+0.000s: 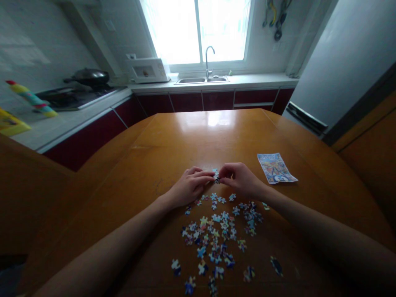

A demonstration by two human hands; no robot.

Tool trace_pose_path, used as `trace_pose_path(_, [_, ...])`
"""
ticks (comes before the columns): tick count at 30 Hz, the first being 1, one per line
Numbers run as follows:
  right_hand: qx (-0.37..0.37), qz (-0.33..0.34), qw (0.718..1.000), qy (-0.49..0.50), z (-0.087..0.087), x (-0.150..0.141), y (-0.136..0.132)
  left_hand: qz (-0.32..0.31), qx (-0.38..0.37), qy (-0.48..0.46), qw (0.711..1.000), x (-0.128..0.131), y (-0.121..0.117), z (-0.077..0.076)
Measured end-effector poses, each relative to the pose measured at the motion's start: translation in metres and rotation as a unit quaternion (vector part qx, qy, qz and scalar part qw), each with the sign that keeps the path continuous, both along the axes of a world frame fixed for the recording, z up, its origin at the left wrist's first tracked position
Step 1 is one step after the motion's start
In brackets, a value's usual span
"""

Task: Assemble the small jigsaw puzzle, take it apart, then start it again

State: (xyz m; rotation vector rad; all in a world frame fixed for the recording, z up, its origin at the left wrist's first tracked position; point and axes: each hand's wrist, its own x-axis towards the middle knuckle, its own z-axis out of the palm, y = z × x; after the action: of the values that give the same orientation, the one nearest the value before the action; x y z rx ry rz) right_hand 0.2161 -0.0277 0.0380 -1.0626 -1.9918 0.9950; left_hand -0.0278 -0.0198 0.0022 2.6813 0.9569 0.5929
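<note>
A small strip of joined jigsaw pieces (215, 175) lies on the wooden table between my two hands. My left hand (190, 185) rests low over the table, its fingers stretched out and the tips touching the strip's left side. From the right, my right hand (239, 178) has thumb and index finger pinched at the strip's lower end, on a puzzle piece mostly hidden by the fingertips. Closer to me, many loose jigsaw pieces (216, 231) are scattered in a heap, with a few stray ones (276, 266) around it.
A printed picture sheet (276, 168) lies on the table (198, 140) right of my right hand. Beyond the table's rounded edge are a counter with a sink (202, 80), a microwave (147, 70) and a stove with a black pan (89, 77). A fridge (343, 66) stands at right.
</note>
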Motion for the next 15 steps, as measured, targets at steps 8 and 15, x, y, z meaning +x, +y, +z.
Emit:
trace_pose_path(8, [-0.009, -0.004, 1.000, 0.001, -0.019, 0.000, 0.004, 0.001, -0.005, -0.008, 1.000, 0.001, -0.001, 0.002])
trace_pose_path(15, [-0.010, 0.005, 1.000, -0.029, -0.036, -0.003, 0.003, 0.002, -0.002, -0.009, 1.000, 0.000, 0.000, -0.001])
